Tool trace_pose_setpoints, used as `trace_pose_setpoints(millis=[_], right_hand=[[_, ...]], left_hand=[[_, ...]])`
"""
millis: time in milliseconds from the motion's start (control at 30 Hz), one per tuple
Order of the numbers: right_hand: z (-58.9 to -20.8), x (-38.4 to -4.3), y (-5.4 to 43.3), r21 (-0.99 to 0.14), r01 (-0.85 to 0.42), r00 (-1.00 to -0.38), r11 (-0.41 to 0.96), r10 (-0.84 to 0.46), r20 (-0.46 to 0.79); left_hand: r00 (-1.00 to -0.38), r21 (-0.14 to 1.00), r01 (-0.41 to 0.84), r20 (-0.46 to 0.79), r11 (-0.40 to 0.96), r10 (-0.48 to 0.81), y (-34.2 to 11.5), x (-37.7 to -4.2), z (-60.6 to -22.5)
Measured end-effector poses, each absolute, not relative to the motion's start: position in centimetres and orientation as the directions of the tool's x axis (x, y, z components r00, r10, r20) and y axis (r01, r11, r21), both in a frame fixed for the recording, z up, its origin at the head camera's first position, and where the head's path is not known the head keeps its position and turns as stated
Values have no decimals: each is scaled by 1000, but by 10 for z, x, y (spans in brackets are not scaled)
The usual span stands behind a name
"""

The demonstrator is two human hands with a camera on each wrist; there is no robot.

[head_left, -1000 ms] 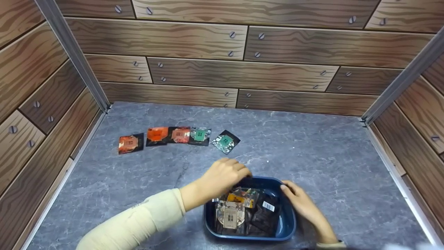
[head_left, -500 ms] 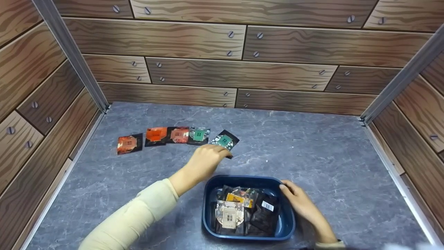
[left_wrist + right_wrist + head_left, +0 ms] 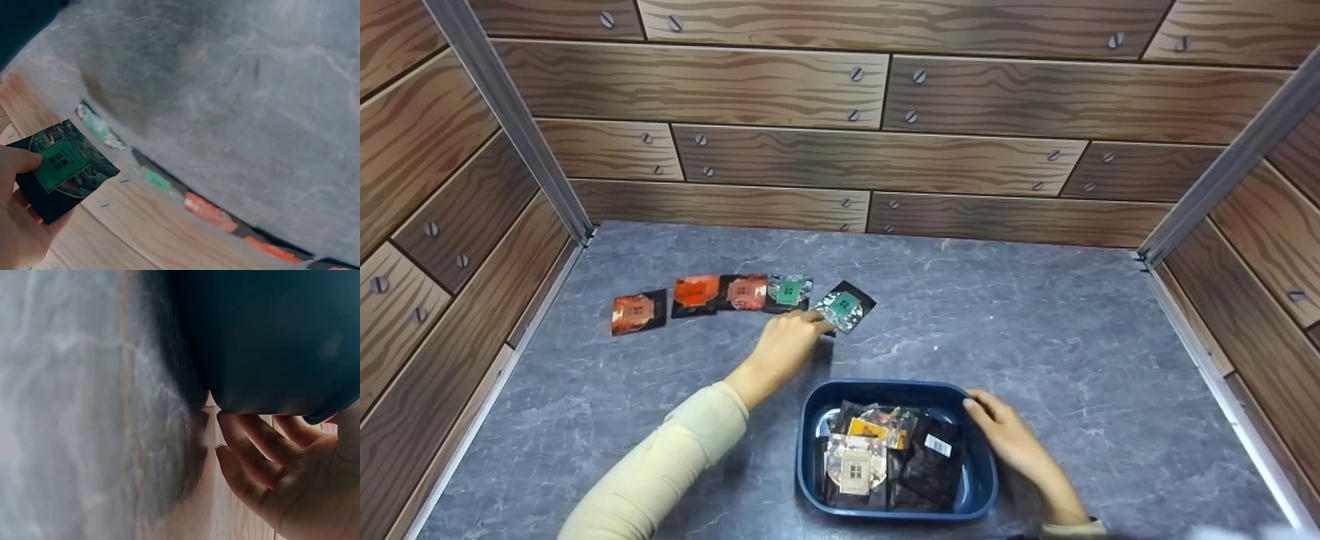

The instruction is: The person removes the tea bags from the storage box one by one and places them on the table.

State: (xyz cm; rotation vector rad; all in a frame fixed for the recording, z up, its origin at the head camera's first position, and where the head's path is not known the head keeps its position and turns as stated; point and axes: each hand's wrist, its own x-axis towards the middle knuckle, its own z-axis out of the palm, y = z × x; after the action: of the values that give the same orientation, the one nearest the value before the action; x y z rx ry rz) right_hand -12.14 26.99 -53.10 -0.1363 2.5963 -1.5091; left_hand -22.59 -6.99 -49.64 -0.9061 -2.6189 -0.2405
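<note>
My left hand pinches a flat black sachet with a green label, thumb on its front and fingers behind. In the head view the hand hides most of that sachet, just below a row of similar ones. Nearest to it are a tilted green-labelled sachet and an upright green-labelled one. My right hand holds the right rim of a blue plastic bin, thumb over the edge and fingers along the outer wall. Inside the bin lie several sachets, among them a cream-labelled one.
Further left in the row lie a pinkish-red sachet, an orange one and a red one. Wood-patterned walls with metal corner posts enclose the grey marbled tabletop at the back and sides.
My left hand has come out from over the bin with the green-labelled sachet and moved up and left to the row. My right hand has stayed on the bin's rim.
</note>
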Motion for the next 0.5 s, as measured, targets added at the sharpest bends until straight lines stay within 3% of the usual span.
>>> trace_pose_setpoints(millis=[500], right_hand=[[-531, -121, 271, -860, -7, -986, 510, -148, -79]], left_hand=[[-781, 32, 586, 291, 810, 553, -59, -229, -524]])
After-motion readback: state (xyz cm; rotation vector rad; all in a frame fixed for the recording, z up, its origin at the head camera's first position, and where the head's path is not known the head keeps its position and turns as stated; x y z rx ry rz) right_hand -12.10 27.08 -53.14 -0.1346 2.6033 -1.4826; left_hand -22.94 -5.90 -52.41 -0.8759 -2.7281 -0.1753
